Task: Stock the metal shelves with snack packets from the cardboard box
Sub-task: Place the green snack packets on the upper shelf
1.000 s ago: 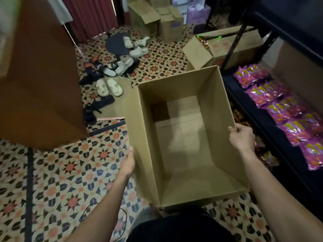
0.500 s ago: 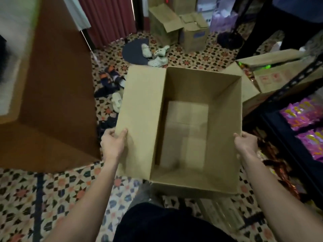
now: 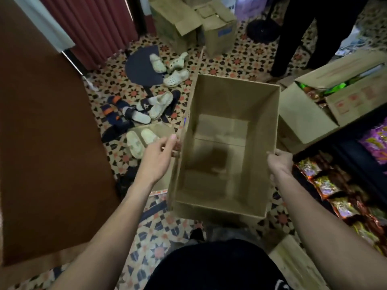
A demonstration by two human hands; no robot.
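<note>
1. The cardboard box point(image 3: 226, 114) is right in front of the person, dead centre between both arms. It's open side up and totally empty inside
2. Its long axis runs straight away from the body, so the hands sit on the two long walls at about mid-length, well apart with the whole box between them
3. right hand point(image 3: 279, 162) is curled over the right wall's rim. The left hand point(image 3: 160, 158) looks like it's pinching the left wall's edge with thumb and fingers, bit too blurry to swear by
4. Neither hand is really nearer, pretty even reach
5. The metal shelves point(image 3: 360, 164) are off to the right with snack packets point(image 3: 326, 185) already on them, and a second box point(image 3: 307, 114) with packets inside sits beyond the right hand. My guess is that one's next
6. Writing: red print on the second box and a blue label on a far box point(image 3: 222, 32), both unreadable, same for the packet brands
</note>
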